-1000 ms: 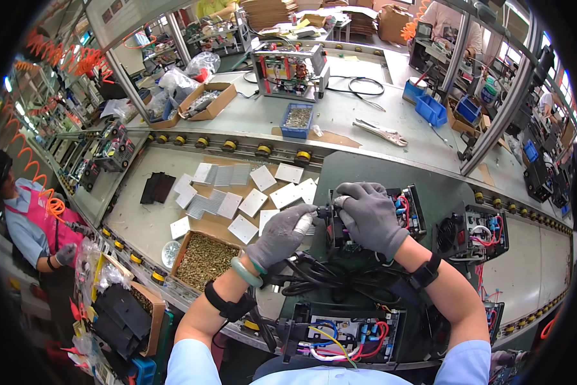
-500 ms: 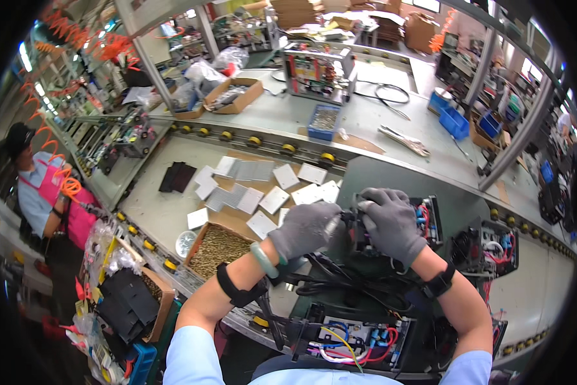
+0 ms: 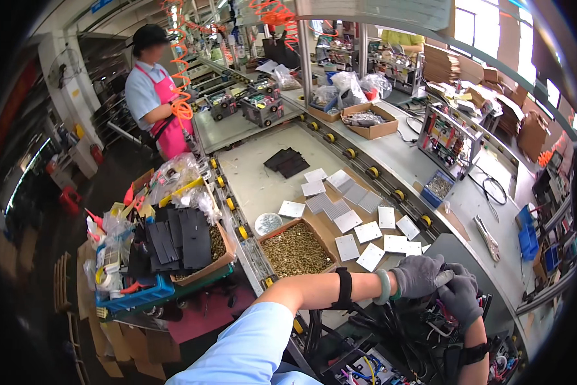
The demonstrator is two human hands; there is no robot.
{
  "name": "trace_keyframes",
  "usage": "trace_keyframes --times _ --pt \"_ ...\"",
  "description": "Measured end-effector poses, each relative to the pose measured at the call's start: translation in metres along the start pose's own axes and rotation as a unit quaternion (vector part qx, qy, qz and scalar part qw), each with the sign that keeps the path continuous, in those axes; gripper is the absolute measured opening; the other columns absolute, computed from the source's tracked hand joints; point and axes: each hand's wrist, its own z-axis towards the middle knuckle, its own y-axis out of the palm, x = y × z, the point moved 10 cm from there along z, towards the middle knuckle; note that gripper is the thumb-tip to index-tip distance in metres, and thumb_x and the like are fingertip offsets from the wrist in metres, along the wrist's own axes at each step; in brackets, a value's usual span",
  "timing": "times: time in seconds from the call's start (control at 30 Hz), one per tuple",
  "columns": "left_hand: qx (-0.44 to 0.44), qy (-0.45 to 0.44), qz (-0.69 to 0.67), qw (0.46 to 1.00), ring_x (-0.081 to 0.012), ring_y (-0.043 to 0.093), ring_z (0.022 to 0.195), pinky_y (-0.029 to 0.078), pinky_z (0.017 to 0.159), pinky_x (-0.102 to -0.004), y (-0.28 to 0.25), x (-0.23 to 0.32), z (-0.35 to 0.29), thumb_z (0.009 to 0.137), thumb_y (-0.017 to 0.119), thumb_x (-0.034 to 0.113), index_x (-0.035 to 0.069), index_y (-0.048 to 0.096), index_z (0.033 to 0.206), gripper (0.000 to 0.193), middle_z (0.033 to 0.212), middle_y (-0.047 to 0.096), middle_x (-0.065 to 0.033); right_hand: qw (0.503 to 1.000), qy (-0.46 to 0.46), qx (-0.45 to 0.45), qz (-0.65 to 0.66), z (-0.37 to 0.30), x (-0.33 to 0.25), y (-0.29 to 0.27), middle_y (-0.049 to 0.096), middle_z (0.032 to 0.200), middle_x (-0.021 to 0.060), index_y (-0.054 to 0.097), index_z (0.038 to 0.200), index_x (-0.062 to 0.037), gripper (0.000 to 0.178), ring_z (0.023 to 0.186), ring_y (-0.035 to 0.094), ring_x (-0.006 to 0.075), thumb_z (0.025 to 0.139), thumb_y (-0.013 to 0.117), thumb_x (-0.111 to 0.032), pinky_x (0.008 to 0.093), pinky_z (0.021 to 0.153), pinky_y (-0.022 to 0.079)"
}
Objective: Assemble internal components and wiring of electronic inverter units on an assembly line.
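Both of my hands wear grey gloves and meet at the lower right. They are over a dark electronic unit point(image 3: 439, 324) full of coloured wires. My left hand point(image 3: 419, 274) is curled over the unit's top edge, with a green bangle and a black strap on that arm. My right hand point(image 3: 460, 299) grips the same edge from the right, touching the left. A short pale grey cylindrical piece point(image 3: 444, 277) shows between the two hands; which hand holds it I cannot tell. Black cables point(image 3: 391, 327) trail below the unit.
A cardboard box of brass screws point(image 3: 297, 248) sits left of my hands, with white square plates point(image 3: 367, 231) and a round dish point(image 3: 268, 223) beyond. Black pads point(image 3: 287, 161) lie further back. A box of black sheets point(image 3: 187, 239) stands at left. A person in a pink apron point(image 3: 152, 90) works at the far bench.
The view has swung left, so my hands now sit at the lower right and the person in pink appears at the upper left. My hands stay together on the unit.
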Motion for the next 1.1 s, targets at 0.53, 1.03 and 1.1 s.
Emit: trace_keyframes --times 0.53,1.03,1.1 --pt "0.052 -0.026 -0.276 0.959 -0.0414 0.063 0.085 0.048 0.079 -0.0462 0.006 -0.039 -0.021 0.095 0.047 0.019 -0.002 0.06 0.091 0.025 0.091 0.064 -0.0238 0.994 0.087 -0.019 0.055 0.002 0.026 0.005 0.068 0.103 0.0109 0.074 0.077 -0.0064 0.016 0.102 0.062 0.0303 0.066 0.072 -0.018 0.0405 0.089 0.044" --pt "-0.049 -0.055 -0.082 0.994 -0.0395 0.069 0.086 0.053 0.079 -0.0488 -0.021 -0.005 -0.008 0.1 0.042 0.047 0.0 0.062 0.104 0.051 0.088 0.069 -0.0237 0.997 0.016 0.026 0.068 0.005 0.007 0.002 0.066 0.095 0.0163 0.066 0.07 -0.0009 0.015 0.086 0.063 0.0347 0.067 0.068 -0.015 0.0402 0.076 0.048" --pt "-0.004 -0.043 -0.156 0.987 -0.0393 0.069 0.084 0.053 0.078 -0.049 -0.001 -0.023 -0.007 0.1 0.045 0.043 0.001 0.061 0.106 0.045 0.089 0.068 -0.0242 0.998 0.019 0.048 0.048 0.001 0.02 0.001 0.066 0.094 0.0185 0.063 0.066 0.0012 0.016 0.081 0.063 0.033 0.066 0.068 -0.014 0.0399 0.072 0.048"
